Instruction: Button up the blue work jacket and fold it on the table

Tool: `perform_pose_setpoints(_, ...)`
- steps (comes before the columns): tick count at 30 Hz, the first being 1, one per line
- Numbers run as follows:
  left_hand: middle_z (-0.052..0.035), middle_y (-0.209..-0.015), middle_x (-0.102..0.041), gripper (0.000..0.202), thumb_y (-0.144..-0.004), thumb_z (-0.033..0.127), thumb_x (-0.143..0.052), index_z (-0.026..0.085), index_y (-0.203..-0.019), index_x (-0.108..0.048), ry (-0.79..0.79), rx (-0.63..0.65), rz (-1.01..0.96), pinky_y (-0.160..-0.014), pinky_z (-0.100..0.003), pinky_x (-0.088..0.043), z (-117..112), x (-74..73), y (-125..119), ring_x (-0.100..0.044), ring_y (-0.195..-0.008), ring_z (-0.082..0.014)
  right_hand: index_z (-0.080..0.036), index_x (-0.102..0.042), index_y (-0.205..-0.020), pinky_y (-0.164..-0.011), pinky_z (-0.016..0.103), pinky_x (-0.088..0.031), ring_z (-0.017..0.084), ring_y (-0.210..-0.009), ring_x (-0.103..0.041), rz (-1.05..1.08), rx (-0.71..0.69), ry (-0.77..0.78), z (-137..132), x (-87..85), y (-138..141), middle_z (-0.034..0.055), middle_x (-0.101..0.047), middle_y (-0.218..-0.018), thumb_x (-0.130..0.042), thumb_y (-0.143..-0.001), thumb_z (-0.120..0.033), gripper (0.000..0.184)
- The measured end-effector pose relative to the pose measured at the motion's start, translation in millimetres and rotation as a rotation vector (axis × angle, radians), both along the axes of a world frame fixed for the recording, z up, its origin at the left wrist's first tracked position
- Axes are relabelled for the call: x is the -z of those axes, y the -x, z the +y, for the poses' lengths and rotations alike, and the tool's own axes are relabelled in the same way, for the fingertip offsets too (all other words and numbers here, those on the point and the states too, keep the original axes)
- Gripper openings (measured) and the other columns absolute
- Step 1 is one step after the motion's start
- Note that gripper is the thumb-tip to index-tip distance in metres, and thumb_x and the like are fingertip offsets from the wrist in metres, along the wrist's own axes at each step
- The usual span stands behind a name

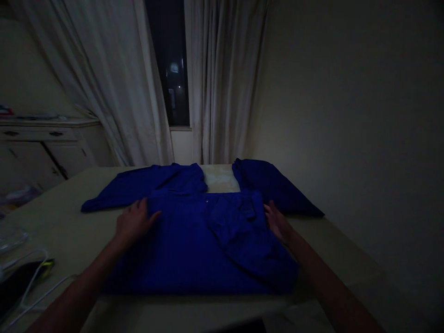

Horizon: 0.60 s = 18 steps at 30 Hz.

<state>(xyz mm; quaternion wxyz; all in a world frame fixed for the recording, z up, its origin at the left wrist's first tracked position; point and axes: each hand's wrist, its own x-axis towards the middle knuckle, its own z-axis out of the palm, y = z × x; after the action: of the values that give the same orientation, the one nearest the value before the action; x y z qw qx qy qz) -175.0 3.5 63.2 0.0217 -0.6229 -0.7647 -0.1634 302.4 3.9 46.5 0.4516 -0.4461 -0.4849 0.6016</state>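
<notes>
A dark blue shirt lies spread on a pale table, its two sleeves stretched out toward the far corners. My left hand rests flat on the shirt's left edge, fingers spread and open. At the shirt's right edge my right hand lies with fingers extended against the cloth. Neither hand grips anything. A fold of the fabric bunches between the middle and my right hand.
White cables and a dark flat object lie at the table's left front. A white cabinet stands at the left. Pale curtains frame a dark window. A bare wall is at the right.
</notes>
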Motion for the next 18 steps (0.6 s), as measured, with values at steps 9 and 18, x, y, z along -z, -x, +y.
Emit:
perform_pose_setpoints(9, -0.0178, -0.098, -0.080, 0.056, -0.054, 0.052, -0.089, 0.017, -0.095, -0.072, 0.415, -0.174, -1.127, -0.078, -0.045, -0.065, 28.3, 18.6, 43.1, -0.078, -0.093, -0.0390, -0.029, -0.022, -0.168, -0.118, 0.054, -0.042, 0.033, -0.140, -0.055, -1.027, -0.016, -0.525, -23.9, 19.8, 37.0, 0.0173, -0.046, -0.155, -0.070, -0.084, -0.018, 0.098)
perform_pose_setpoints(18, -0.0093, -0.101, -0.080, 0.068, -0.055, 0.054, -0.090, 0.019, -0.112, -0.075, -0.182, 0.172, -1.116, -0.076, -0.038, -0.062, 58.2, -55.8, 0.3, -0.076, -0.090, -0.0308, -0.019, -0.072, -0.128, -0.122, 0.041, -0.035, 0.026, -0.130, -0.058, -0.873, 0.396, -0.654, 70.9, -75.9, 7.1, 0.0130, -0.065, -0.135, -0.053, -0.086, -0.008, 0.047)
